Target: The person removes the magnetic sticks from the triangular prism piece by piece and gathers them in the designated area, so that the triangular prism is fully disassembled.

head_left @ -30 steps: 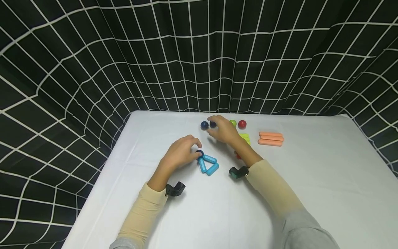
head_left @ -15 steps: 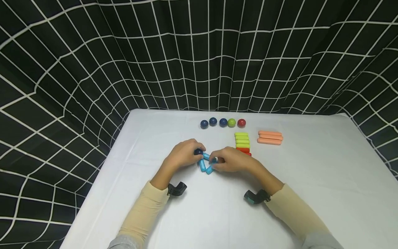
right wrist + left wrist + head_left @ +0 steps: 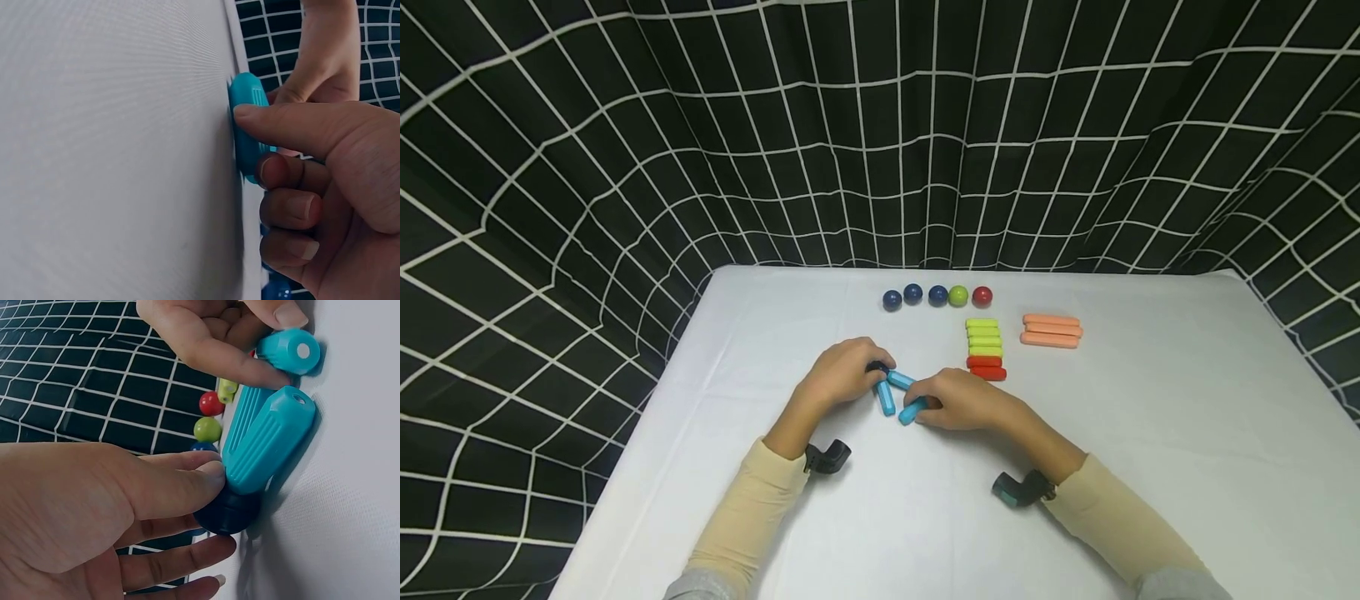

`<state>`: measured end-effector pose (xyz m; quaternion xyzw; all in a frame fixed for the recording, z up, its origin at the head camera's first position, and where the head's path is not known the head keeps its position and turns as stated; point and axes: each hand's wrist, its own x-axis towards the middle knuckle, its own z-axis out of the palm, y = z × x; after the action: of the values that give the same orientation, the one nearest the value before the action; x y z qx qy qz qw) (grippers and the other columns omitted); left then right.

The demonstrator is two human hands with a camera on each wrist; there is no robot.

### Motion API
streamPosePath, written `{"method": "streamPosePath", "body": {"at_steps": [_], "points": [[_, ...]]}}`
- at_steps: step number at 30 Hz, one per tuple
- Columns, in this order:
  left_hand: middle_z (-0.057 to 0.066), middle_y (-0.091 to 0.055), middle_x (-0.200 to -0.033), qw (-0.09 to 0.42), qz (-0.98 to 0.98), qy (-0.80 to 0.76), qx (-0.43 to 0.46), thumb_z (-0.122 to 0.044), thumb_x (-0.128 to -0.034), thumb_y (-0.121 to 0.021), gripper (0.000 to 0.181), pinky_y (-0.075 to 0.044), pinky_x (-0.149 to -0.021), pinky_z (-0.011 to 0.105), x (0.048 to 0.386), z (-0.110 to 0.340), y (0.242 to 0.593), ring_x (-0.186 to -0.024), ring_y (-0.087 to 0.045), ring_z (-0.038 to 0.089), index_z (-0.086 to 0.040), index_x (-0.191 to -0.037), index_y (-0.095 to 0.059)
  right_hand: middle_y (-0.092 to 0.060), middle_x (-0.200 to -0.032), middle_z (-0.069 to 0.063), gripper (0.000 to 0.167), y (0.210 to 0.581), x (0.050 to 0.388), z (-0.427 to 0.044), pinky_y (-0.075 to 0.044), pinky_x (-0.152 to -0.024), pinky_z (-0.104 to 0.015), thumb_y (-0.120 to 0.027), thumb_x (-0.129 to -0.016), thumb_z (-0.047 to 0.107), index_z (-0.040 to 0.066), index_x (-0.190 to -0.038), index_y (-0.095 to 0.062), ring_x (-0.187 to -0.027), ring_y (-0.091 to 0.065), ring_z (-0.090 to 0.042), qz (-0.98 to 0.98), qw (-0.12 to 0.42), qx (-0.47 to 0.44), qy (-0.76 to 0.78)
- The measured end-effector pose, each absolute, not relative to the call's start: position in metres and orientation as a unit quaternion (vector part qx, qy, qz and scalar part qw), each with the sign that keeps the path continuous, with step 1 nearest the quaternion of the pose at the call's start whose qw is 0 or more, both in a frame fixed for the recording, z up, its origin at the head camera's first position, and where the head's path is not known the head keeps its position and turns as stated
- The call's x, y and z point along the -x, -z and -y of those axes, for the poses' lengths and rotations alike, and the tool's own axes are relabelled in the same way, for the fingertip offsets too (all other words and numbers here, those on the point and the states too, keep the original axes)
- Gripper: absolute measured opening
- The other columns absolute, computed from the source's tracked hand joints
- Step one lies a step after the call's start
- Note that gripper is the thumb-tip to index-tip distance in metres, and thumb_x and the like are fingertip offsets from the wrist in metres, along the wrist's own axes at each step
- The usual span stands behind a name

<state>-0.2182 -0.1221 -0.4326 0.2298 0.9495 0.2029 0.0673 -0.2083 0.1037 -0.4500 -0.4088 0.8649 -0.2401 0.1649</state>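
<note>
In the head view my left hand (image 3: 842, 372) pinches a dark blue ball (image 3: 228, 512) between thumb and fingers. Two light blue ribbed rods, a front rod (image 3: 269, 440) and a back rod (image 3: 901, 381), spread from that ball; the front one touches it, while the back one's contact is partly hidden. My right hand (image 3: 962, 400) pinches a third light blue rod (image 3: 245, 150) near the white tabletop, thumb on one side and index finger on the other. Its other fingers are curled. This rod's far end is hidden by the fingers.
Behind the hands is a row of balls: several dark blue balls (image 3: 913, 293), a green ball (image 3: 958, 296) and a red ball (image 3: 982, 297). Yellow-green rods (image 3: 983, 337), red rods (image 3: 987, 367) and orange rods (image 3: 1051, 331) lie to the right. A black gridded curtain (image 3: 850, 125) borders the table (image 3: 880, 517).
My right hand has come from the ball row at the back down to the light blue rods and now pinches one. My left hand has stayed at the dark blue ball.
</note>
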Motion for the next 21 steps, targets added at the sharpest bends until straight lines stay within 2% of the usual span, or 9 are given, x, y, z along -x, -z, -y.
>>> {"method": "streamPosePath", "body": {"at_steps": [8, 13, 21], "points": [[-0.001, -0.073, -0.106, 0.059, -0.952, -0.204, -0.220, -0.012, -0.0909, -0.074, 0.018, -0.051, -0.089, 0.037, 0.219, 0.121, 0.435, -0.103, -0.065, 0.018, -0.017, -0.108, -0.078, -0.064, -0.073, 0.014, 0.018, 0.444, 0.207, -0.110, -0.048, -0.062, -0.025, -0.083, -0.085, 0.022, 0.014, -0.101, -0.080, -0.064, -0.053, -0.007, -0.870, 0.173, 0.384, 0.256], [-0.001, -0.073, -0.106, 0.053, -0.953, -0.212, -0.212, -0.011, -0.0899, -0.075, 0.018, -0.051, -0.089, 0.038, 0.220, 0.120, 0.437, -0.104, -0.066, 0.019, -0.018, -0.106, -0.079, -0.070, -0.081, 0.013, 0.019, 0.440, 0.207, -0.119, -0.051, -0.065, -0.026, -0.086, -0.081, 0.017, 0.013, -0.099, -0.081, -0.068, -0.056, -0.008, -0.879, 0.178, 0.358, 0.260], [-0.001, -0.072, -0.105, 0.055, -0.954, -0.211, -0.207, -0.010, -0.0905, -0.075, 0.017, -0.051, -0.086, 0.037, 0.221, 0.120, 0.438, -0.102, -0.065, 0.019, -0.018, -0.105, -0.079, -0.065, -0.079, 0.009, 0.020, 0.439, 0.210, -0.144, -0.049, -0.067, -0.028, -0.088, -0.075, 0.009, 0.010, -0.095, -0.081, -0.071, -0.053, -0.011, -0.900, 0.153, 0.318, 0.254]]}}
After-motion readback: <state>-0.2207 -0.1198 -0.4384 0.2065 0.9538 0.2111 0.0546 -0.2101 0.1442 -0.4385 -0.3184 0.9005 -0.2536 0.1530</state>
